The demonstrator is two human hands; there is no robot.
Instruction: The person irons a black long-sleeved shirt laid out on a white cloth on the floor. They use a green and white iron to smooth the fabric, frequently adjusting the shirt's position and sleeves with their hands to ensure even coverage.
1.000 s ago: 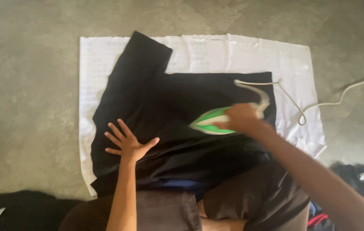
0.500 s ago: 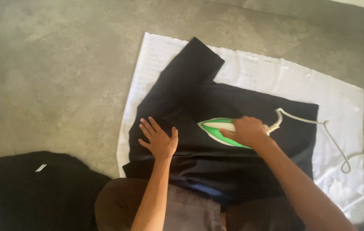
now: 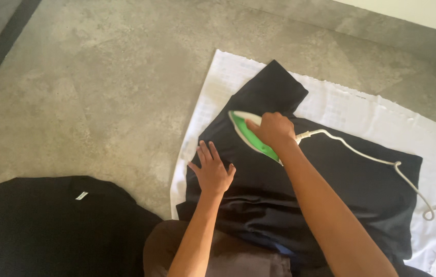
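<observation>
While ironing, white cloth (image 3: 361,110), concrete floor (image 3: 100,92)

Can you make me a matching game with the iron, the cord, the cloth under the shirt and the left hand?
Things:
1. iron
2. cord
3. cloth
4. left hand

Descriptions:
A. lies flat with fingers spread on the black shirt
B. green and white, gripped by the right hand
C. white, spread on the grey floor
D. thin and white, trailing across the shirt to the right

Pairs: 1-B, 2-D, 3-C, 4-A
</observation>
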